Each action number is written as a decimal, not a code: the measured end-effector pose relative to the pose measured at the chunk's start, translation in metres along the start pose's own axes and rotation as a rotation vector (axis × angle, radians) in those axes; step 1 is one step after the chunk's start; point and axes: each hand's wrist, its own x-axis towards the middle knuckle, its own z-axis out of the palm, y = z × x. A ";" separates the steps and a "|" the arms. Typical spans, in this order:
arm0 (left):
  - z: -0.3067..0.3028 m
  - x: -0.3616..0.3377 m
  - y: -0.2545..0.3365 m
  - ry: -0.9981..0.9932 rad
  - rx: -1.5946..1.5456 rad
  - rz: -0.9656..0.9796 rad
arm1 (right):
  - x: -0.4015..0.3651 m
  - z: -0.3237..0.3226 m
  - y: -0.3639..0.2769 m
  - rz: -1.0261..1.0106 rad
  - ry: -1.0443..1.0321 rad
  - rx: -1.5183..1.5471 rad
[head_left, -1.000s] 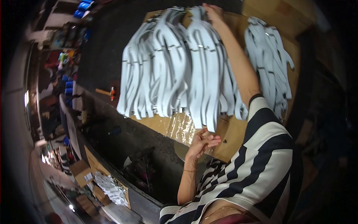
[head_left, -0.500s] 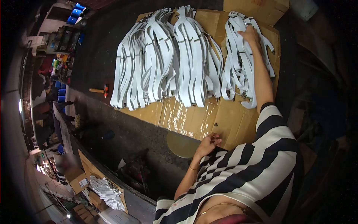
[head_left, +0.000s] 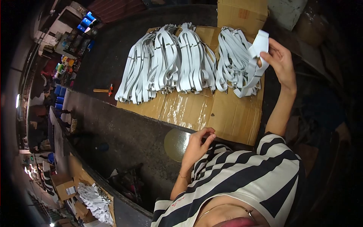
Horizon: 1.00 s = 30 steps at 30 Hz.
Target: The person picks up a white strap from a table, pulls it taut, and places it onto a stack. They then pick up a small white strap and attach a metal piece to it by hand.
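My right hand (head_left: 280, 62) is closed on one end of a pair of white suspenders (head_left: 261, 43), pinched between thumb and fingers. Its straps hang down beside the rightmost pile of white suspenders (head_left: 232, 53), which has metal clips at the near end. My left hand (head_left: 198, 145) is held near the table's front edge, loosely curled and empty, with thumb and fingertips a little apart. Further left, white suspenders (head_left: 191, 56) lie in several long bundles, side by side on flattened cardboard (head_left: 181, 111).
A hammer (head_left: 104, 90) with a wooden handle lies left of the cardboard. Behind the piles stands a cardboard box (head_left: 242, 15). A round stool top (head_left: 176, 143) shows below the table edge. More white straps (head_left: 94, 202) fill a box at lower left.
My right hand has lifted one end of a pair of suspenders off the right pile and drawn it to the right. My left hand has shifted slightly left. The camera view has shifted too.
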 end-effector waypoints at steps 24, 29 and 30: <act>-0.042 -0.370 0.009 0.803 0.177 0.112 | -0.310 0.266 -0.113 0.435 -0.934 0.521; -0.082 -0.353 -0.024 0.679 0.069 0.249 | -0.324 0.309 -0.076 0.647 -1.217 0.955; -0.090 -0.342 -0.026 0.468 0.212 0.348 | -0.323 0.320 -0.071 0.674 -1.271 1.045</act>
